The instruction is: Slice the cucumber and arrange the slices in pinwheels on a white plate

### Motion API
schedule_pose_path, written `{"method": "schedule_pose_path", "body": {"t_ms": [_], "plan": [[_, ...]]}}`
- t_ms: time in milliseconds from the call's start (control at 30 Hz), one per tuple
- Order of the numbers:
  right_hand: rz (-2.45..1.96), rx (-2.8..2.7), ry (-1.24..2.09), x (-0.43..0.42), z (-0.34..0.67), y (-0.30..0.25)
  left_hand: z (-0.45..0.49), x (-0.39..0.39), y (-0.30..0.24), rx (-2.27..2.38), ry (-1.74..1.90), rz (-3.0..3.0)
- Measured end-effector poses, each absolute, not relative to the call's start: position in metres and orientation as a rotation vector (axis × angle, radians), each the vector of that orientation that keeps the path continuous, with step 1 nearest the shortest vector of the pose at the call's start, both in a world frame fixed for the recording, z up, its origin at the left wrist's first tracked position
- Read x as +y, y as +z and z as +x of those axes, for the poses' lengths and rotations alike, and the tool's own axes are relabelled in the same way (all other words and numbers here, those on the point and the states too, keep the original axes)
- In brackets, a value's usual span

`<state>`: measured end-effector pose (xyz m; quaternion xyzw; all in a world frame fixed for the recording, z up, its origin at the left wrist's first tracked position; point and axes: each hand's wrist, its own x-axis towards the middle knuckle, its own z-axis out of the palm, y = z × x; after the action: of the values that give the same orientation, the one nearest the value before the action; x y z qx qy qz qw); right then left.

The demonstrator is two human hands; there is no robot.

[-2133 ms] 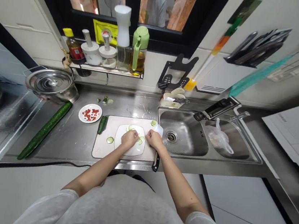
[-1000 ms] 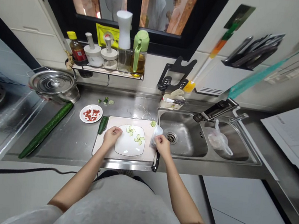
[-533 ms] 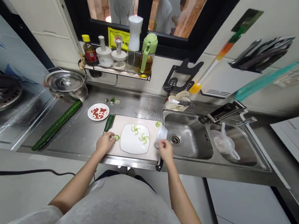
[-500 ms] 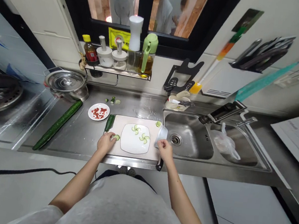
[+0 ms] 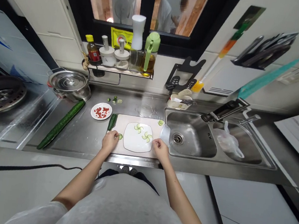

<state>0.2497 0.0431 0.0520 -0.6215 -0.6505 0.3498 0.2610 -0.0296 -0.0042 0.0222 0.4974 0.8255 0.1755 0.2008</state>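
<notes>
A white square plate [image 5: 137, 145] rests on a pale cutting board [image 5: 121, 121], with thin cucumber slices [image 5: 146, 137] fanned into two pinwheels on its upper part. My left hand [image 5: 110, 141] is at the board's left edge, its fingertips pinched at a small stack of cucumber slices [image 5: 120, 137]. Just right of the plate, my right hand [image 5: 160, 149] has thumb and fingers pressed together; anything between them is too small to make out. Beyond it lies a knife [image 5: 165, 133], blade showing, handle hidden by the hand. More slices [image 5: 160, 122] sit at the board's top right corner.
A cut cucumber piece [image 5: 112, 122] lies left of the board, near a plate of red bits [image 5: 101, 117]. Further left are a whole cucumber [image 5: 62, 125] and a lidded steel pot [image 5: 69, 84]. A double sink [image 5: 192, 135] is on the right. Seasoning bottles [image 5: 135, 57] stand on a rack behind.
My right hand has moved left from the knife to the plate's right edge. My left hand stays by the slices at the board's left. The view has shifted slightly.
</notes>
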Motion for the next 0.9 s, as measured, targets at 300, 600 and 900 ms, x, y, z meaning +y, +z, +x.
{"method": "schedule_pose_path", "body": {"t_ms": [300,600,900], "plan": [[-1.461,-2.005,1.068,0.043,0.195,0.079,-0.028,0.004,0.038,1.584,1.094,0.889],[-1.138,-2.102,1.179,0.047,0.158,0.093,-0.005,0.001,0.083,1.262,1.169,0.907],[-1.203,-1.565,1.503,0.060,0.161,0.104,-0.011,0.003,0.090,1.328,1.211,0.704]]}}
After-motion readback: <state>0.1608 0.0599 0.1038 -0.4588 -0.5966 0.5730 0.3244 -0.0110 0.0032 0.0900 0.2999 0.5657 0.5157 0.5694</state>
